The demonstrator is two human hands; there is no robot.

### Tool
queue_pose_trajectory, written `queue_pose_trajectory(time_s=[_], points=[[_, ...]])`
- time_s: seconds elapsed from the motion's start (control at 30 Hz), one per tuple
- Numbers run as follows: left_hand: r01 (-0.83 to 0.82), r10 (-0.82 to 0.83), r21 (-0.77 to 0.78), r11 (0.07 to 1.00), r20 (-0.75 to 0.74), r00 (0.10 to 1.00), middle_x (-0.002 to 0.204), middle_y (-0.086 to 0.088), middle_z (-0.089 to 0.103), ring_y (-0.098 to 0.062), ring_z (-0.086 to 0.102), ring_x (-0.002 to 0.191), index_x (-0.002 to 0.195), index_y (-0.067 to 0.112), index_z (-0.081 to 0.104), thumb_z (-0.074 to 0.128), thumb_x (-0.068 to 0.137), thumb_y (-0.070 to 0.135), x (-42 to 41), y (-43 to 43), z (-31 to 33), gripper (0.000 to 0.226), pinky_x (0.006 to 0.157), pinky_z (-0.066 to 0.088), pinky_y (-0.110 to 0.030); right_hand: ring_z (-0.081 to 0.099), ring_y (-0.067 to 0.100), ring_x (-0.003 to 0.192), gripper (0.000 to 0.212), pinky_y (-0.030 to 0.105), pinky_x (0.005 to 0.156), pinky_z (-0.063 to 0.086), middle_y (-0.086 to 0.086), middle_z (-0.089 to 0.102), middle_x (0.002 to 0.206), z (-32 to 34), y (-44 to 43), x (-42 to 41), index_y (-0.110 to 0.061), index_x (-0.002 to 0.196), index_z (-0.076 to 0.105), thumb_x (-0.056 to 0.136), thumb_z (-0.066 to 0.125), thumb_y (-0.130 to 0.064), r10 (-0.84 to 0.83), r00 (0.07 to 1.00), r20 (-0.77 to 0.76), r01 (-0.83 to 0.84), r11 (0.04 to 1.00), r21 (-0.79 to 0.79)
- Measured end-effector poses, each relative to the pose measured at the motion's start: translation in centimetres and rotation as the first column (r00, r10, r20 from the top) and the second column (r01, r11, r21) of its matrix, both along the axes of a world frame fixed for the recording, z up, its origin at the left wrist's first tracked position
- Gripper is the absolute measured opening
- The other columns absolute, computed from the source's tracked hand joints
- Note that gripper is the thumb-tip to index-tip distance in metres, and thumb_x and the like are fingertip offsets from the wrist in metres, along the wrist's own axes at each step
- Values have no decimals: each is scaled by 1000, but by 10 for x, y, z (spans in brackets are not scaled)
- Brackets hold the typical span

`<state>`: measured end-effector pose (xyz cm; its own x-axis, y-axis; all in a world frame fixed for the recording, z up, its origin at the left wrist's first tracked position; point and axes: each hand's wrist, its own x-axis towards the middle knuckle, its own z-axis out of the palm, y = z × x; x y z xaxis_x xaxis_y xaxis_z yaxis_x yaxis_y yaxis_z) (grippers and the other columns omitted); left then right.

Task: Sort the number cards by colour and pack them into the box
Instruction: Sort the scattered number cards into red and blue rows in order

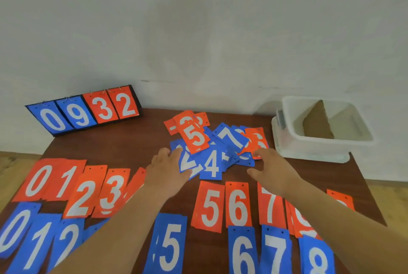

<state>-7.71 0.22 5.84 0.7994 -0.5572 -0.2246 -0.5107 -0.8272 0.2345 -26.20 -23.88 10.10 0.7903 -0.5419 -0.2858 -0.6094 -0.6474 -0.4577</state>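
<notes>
A mixed heap of red and blue number cards [217,143] lies at the middle of the brown table [114,145]. My left hand [169,170] rests with straight fingers on the heap's left edge, touching a blue card. My right hand [272,167] reaches to the heap's right edge, fingertips at a red card [257,139]. Nearer to me a row of red cards [212,205] runs 0 to 8, and below it a row of blue cards [170,245]. My arms hide the fours. The white box [318,139] stands at the far right corner.
A black scoreboard stand [86,110] showing 0 9 3 2 leans at the table's far left against the pale wall. A brown cardboard piece [318,123] stands inside the box. The table's right edge slants close to the box.
</notes>
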Motion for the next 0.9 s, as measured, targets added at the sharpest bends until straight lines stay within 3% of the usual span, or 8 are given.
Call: queue_pose_trajectory(time_s=[0.17, 0.33, 0.47, 0.57, 0.67, 0.73, 0.8, 0.9], points=[[-54, 54, 4, 999, -119, 991, 146, -5, 30, -29, 41, 130, 153, 39, 26, 57, 89, 64, 47, -42, -35, 75, 103, 46, -46, 60, 19, 103, 32, 24, 81, 40, -2, 58, 121, -33, -41, 58, -24, 117, 64, 86, 71, -30, 22, 998, -67, -22, 1000, 4], [-227, 222, -11, 974, -177, 959, 145, -11, 32, -34, 40, 129, 152, 42, 25, 50, 86, 75, 91, -101, -76, 78, 101, 44, -49, 61, 22, 81, 34, 31, 69, 53, 5, 60, 115, -89, -72, 129, -23, 115, 64, 84, 72, -35, 0, 985, -171, 1, 1000, 5], [-407, 417, 92, 909, -240, 877, 145, -15, 28, -38, 36, 129, 154, 42, 5, 46, 79, 85, 106, -143, -101, 95, 98, 42, -54, 59, 27, 105, 40, 35, 84, 52, 7, 53, 128, -121, -88, 164, -19, 122, 62, 86, 70, -34, -8, 973, -232, -8, 998, -69], [-394, 400, 73, 916, -125, 908, 141, -17, 29, -39, 35, 128, 154, 39, 5, 53, 80, 81, 105, -151, -112, 98, 101, 40, -51, 55, 32, 112, 46, 37, 96, 49, 9, 49, 132, -133, -97, 176, -24, 123, 62, 82, 76, -40, 8, 958, -286, -39, 994, -105], [-406, 405, 5, 914, -102, 909, 140, -16, 31, -38, 36, 129, 152, 39, 10, 59, 80, 76, 103, -146, -120, 94, 105, 38, -50, 55, 33, 113, 54, 40, 97, 50, 10, 41, 138, -136, -105, 178, -26, 122, 62, 76, 84, -43, -26, 958, -286, 10, 998, -55], [-420, 414, -55, 906, -102, 905, 136, -13, 38, -35, 41, 125, 148, 38, 18, 64, 80, 72, 104, -142, -120, 89, 103, 41, -48, 57, 29, 108, 52, 37, 91, 52, 8, 41, 136, -137, -108, 178, -26, 119, 63, 74, 86, -40, -52, 961, -272, 44, 998, -37], [-429, 416, -116, 896, -116, 902, 134, -9, 42, -31, 45, 124, 145, 37, 22, 69, 81, 65, 105, -138, -119, 84, 101, 44, -45, 60, 24, 94, 42, 28, 75, 51, 7, 44, 132, -137, -109, 177, -25, 114, 63, 78, 85, -31, -67, 969, -236, 65, 998, -17], [-464, 420, -248, 850, -211, 882, 139, -5, 45, -28, 50, 129, 145, 37, 28, 76, 85, 48, 107, -130, -115, 78, 100, 49, -44, 61, 16, 71, 29, 22, 56, 44, 4, 58, 125, -136, -110, 171, -26, 105, 60, 84, 78, -19, -60, 981, -184, 62, 998, 7]])
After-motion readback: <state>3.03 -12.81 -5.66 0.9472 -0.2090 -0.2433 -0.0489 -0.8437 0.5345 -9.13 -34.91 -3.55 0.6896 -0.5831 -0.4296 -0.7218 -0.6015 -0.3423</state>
